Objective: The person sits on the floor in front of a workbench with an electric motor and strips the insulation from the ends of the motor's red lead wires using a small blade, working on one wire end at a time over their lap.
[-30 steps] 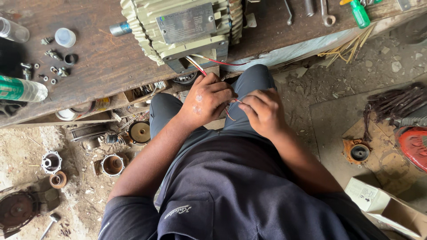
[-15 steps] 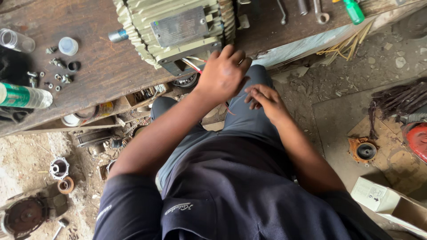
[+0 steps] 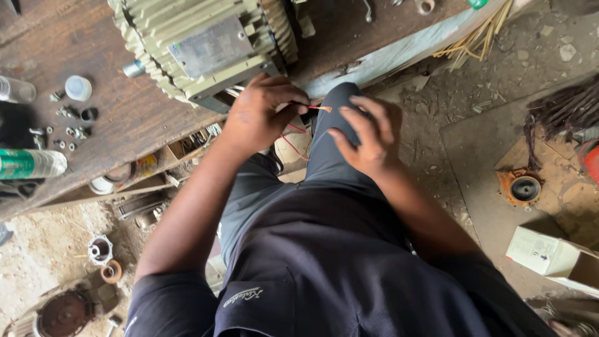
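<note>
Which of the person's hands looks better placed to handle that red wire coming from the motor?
Left, probably. The left hand already pinches the red wire beside the green motor; the right hand hovers open just short of the wire's tip.

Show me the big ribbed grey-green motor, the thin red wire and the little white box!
Big ribbed grey-green motor [image 3: 206, 47], head view, on its flat grey plate.
Thin red wire [image 3: 318, 108], head view, near its bare tip.
Little white cardboard box [image 3: 541, 253], head view, on its top face.
</note>
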`<state>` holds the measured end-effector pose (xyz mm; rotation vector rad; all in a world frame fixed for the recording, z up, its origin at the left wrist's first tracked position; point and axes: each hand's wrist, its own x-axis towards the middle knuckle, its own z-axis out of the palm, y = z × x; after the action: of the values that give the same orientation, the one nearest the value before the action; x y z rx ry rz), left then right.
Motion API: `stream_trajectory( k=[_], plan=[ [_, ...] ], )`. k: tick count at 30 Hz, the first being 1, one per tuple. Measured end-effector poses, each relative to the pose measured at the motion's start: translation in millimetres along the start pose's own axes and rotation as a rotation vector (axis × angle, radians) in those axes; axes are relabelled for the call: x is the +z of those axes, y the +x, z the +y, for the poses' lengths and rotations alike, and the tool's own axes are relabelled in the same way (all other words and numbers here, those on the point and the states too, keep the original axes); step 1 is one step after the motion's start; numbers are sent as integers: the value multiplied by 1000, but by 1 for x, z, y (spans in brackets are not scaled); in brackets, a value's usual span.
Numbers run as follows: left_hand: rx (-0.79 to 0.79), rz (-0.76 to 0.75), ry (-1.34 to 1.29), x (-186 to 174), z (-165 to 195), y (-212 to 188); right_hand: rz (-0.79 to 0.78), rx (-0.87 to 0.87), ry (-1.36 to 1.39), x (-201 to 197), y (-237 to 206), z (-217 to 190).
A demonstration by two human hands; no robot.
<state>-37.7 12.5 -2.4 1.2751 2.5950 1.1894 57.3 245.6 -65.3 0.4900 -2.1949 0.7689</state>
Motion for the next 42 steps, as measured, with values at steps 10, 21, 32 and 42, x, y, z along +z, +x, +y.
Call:
stream_trajectory(
  k=[10,21,32,42],
  plan=[
    [7,95,8,-12,17,-16,-49,-349,-112,18,45,-10],
    [33,231,213,8,11,-30,-450,726,786,32,20,7],
    [136,253,174,12,3,-41,-289,430,709,31,2,-14],
    [117,272,-22,10,5,-40,-34,-211,-155,20,23,-36]
  ],
)
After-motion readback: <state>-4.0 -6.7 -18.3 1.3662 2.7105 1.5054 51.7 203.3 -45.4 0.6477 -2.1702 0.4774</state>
